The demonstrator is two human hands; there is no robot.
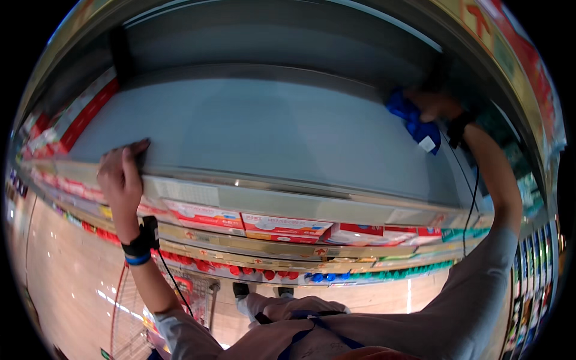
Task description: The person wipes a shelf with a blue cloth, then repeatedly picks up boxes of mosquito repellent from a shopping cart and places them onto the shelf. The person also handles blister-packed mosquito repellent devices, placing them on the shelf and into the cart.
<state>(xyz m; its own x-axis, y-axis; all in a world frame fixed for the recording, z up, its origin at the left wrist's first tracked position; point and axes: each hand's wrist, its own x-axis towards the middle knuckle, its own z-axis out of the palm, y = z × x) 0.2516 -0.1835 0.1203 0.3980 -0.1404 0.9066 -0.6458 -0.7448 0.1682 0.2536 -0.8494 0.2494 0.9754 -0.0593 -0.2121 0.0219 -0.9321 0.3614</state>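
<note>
A grey shelf board [252, 129] stretches across in front of me, its surface bare between my hands. At the far right, my right hand [437, 107] is closed on a bunched blue cloth [414, 123] with a small white tag, pressing it against the board near the back corner. The fingertips there are dark and slightly blurred. My left hand [122, 174] leans on the shelf's front edge at the left, its fingers lying over the board and nothing in it. Both wrists carry black bands, with thin cables running down from them.
Red and white boxes [90, 111] stand on the shelf's left end. Below the front rail, more red and white boxes [282, 227] fill a lower shelf. Green-toned packages [522, 162] line the right side. A wire shopping cart [141, 312] stands on the floor at lower left.
</note>
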